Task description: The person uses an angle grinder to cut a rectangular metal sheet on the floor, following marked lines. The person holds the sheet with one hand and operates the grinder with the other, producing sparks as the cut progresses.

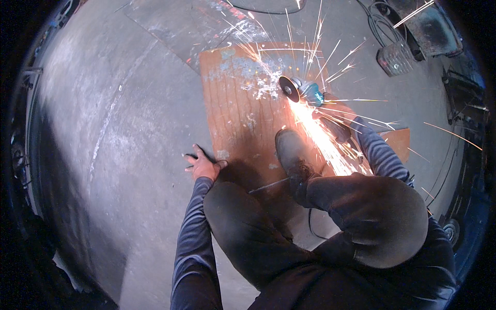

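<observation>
A large rust-brown sheet with worn grey-white patches lies flat on the floor before me. My right hand is wrapped round a teal angle grinder over the sheet's right part. The grinder's thin cutting disc stands edge-on to the sheet. A bright stream of sparks runs from the disc toward me, and glare hides the contact point and part of the hand. My left hand rests by the sheet's left edge with its fingers spread, holding no tool.
My dark shoe is planted on the sheet, close to the sparks. A smaller brown piece lies at the right. Coiled cable and a ribbed container are at the far right. Dark equipment lines the right rim.
</observation>
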Demonstrator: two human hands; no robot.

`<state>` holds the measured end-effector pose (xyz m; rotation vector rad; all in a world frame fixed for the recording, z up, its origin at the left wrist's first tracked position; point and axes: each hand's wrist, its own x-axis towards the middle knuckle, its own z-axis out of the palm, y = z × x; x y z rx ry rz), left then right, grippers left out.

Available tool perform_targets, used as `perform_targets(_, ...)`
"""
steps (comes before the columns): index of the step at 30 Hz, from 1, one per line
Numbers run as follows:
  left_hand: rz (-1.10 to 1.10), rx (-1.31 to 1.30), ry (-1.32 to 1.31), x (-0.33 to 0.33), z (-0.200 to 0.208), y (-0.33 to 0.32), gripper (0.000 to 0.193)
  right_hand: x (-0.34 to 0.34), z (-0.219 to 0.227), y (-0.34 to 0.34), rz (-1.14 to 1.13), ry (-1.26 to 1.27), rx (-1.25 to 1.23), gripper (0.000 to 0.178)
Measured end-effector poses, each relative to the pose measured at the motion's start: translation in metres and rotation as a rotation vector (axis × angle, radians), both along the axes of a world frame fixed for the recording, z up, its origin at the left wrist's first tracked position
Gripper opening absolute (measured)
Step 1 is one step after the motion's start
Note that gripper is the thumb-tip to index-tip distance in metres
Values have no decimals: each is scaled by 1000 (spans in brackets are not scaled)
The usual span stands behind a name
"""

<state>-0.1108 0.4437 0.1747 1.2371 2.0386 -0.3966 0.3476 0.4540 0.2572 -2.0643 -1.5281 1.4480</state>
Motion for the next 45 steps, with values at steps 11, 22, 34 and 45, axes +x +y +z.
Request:
perform_targets(11,-25,-3,21,0,-7,1,144,13,-30,19,29,-361,-105,77)
perform_targets(22,-30,2,26,1,-3,1,144,-8,-9,40,-54,-341,-188,90)
perform_targets(34,-50,14,-11,1,-10,1,147,-2,-6,46,65,-406,-172,86)
perform_targets(45,-8,20,13,0,-5,-1,142,-11,1,35,-4,-309,-100,76)
